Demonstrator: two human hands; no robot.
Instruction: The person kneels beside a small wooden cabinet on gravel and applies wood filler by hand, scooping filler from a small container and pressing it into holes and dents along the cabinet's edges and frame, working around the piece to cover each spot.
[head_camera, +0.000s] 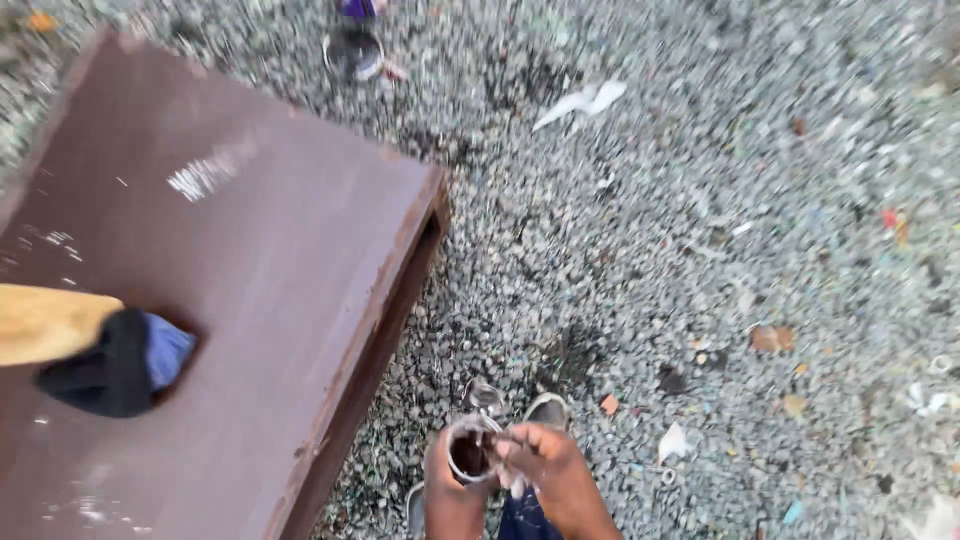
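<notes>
Head view, looking straight down, somewhat blurred by motion.

Low in the middle: two bare hands close together over grey gravel ground (700, 250). Left hand (452, 495) wrapped around a small round cup (470, 452), rim pale, inside dark brown, opening facing up toward the camera; grip closed about the cup's side. Right hand (555, 470) just beside it on the right, fingertips (510, 448) pinched at the cup's rim; grip nearly closed, but whether something small sits between those fingers cannot be told through the blur. Just above the hands, a shoe toe (547, 408) on the gravel, grey with a light edge, and a blurred clear or shiny object (485, 395) beside it, kind not clear.

Filling the left half: a large flat reddish-brown metal surface (260, 260), tilted across the frame, with a folded-down edge along its right side and pale scuffs near the top. At its far left, a yellowish block-like piece (45, 322) reaching in from the frame edge, touching a bundle of black and blue cloth (125, 362) lying on the surface.

Elsewhere on the gravel: a round metal can or lid (353, 52) at the top edge, a scrap of white paper (580, 100) to its right, and small bits of coloured litter scattered on the right side, well apart from the hands.
</notes>
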